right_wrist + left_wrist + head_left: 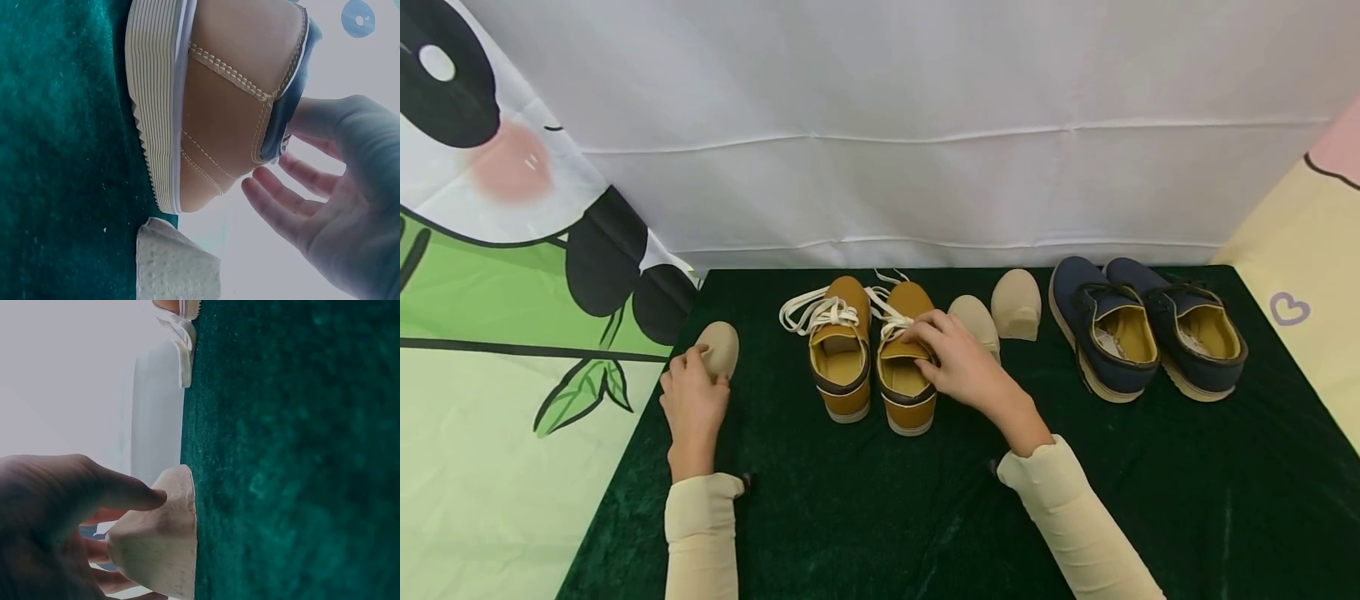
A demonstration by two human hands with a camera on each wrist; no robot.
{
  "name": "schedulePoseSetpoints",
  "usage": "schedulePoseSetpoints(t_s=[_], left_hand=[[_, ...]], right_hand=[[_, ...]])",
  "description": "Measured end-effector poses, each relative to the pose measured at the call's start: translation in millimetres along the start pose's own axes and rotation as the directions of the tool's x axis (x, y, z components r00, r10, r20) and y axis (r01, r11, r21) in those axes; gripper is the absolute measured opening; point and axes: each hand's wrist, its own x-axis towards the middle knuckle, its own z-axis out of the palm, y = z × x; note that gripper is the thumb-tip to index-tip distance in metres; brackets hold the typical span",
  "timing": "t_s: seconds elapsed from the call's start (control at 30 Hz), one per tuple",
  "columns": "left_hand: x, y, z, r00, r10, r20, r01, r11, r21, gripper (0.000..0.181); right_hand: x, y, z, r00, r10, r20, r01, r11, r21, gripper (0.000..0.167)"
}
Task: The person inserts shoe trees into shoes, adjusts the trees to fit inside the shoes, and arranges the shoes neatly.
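Note:
At the left, my left hand (694, 408) holds a beige molded toe-shaped shoe insert (721, 348). The left wrist view has the thumb on one side of the insert (165, 540) and fingers behind it, its base against the cloth. My right hand (955, 354) reaches over the right tan shoe (907, 308), fingers loosely bent by the laces and thumb at the opening. In the right wrist view, the thumb meets the dark collar of this shoe (225, 100); its tip is hidden. The other tan shoe (842, 392) stands just left, white laces loose.
Two more beige inserts, one rear (1017, 304) and one partly behind my right hand (973, 317), lie right of the tan shoes. A pair of navy shoes (1101, 325) stands farther right. Dark green cloth (850, 517) covers the table; a white curtain (880, 192) hangs behind.

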Motion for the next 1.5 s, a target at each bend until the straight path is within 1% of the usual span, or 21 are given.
schedulePoseSetpoints(t_s=[0.13, 0.33, 0.43, 0.67, 0.8, 0.93, 1.13, 1.2, 1.27, 1.4, 1.5], left_hand=[[-1.2, -2.4, 1.0, 0.999, -0.032, -0.008, 0.032, 0.999, -0.017, 0.057], [-2.8, -4.0, 1.1, 0.994, -0.109, -0.007, 0.108, 0.991, -0.078, 0.058], [-3.4, -3.8, 1.1, 0.993, -0.118, -0.003, 0.117, 0.989, -0.086, 0.056], [-4.2, -3.5, -0.9, 0.995, -0.101, -0.023, 0.098, 0.99, -0.097, 0.054], [-3.9, -1.3, -1.8, 0.995, -0.098, -0.014, 0.096, 0.989, -0.11, 0.054], [-4.5, 2.4, -3.1, 0.996, -0.094, -0.008, 0.093, 0.989, -0.111, 0.054], [-8.1, 10.6, -8.0, 0.995, -0.098, -0.022, 0.096, 0.99, -0.1, 0.056], [-9.6, 13.8, -9.1, 0.995, -0.091, -0.031, 0.088, 0.991, -0.103, 0.056], [-12.0, 17.6, -9.6, 0.996, -0.079, -0.04, 0.075, 0.992, -0.103, 0.057], [-16.8, 24.9, -10.2, 0.997, -0.023, -0.079, 0.014, 0.994, -0.109, 0.055], [-20.2, 30.6, -12.2, 0.994, 0.02, -0.109, -0.032, 0.993, -0.114, 0.053]], right_hand=[[-0.4, 0.9, -0.6, 1.0, 0.008, -0.001, -0.008, 1.0, 0.013, 0.031], [0.0, 1.4, 0.0, 1.0, 0.007, -0.009, -0.007, 1.0, 0.017, 0.029], [0.5, 1.8, 0.7, 1.0, 0.006, -0.018, -0.006, 1.0, 0.021, 0.029], [1.4, 1.9, 1.2, 0.999, -0.016, -0.052, 0.017, 1.0, 0.016, 0.028], [0.6, 2.5, 0.9, 0.998, -0.008, -0.058, 0.008, 1.0, 0.013, 0.029], [-0.6, 3.2, 1.3, 0.998, 0.006, -0.062, -0.006, 1.0, 0.002, 0.028], [-0.3, 3.8, 2.7, 0.997, -0.011, -0.072, 0.011, 1.0, 0.009, 0.028], [-0.1, 4.0, 2.8, 0.997, -0.008, -0.073, 0.009, 1.0, 0.016, 0.027], [-0.1, 4.3, 2.8, 0.997, -0.004, -0.071, 0.006, 1.0, 0.021, 0.027], [-0.2, 4.8, 3.0, 0.997, 0.003, -0.073, -0.001, 1.0, 0.018, 0.026], [0.0, 5.2, 3.9, 0.997, 0.003, -0.081, -0.001, 1.0, 0.017, 0.026]])
